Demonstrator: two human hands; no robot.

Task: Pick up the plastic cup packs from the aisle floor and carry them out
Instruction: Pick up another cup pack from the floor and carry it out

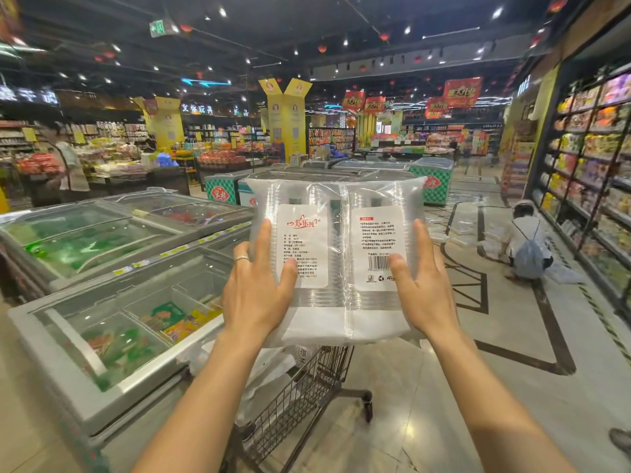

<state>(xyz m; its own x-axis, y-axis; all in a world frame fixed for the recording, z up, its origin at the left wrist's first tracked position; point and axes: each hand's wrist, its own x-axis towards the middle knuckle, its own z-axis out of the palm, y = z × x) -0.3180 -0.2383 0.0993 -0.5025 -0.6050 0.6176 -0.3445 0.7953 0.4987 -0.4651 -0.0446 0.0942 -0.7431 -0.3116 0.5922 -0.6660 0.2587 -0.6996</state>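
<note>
Above one trolley (300, 401), two cup packs (336, 213) abreast, left hand (254, 295), right hand (428, 295), each grip clamped on one

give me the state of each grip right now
left grip: holding the cup packs, left edge
right grip: holding the cup packs, right edge

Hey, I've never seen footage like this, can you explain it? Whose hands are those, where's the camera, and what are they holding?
There is no machine here. A person wears a wide-angle camera on the head, so the one picture looks forward and down at their own arms. The left hand and right hand grip clear cup packs, held side by side above a wire cart. Glass-topped freezers stand on the left. Further off on the right, another person crouches on the floor.
</note>
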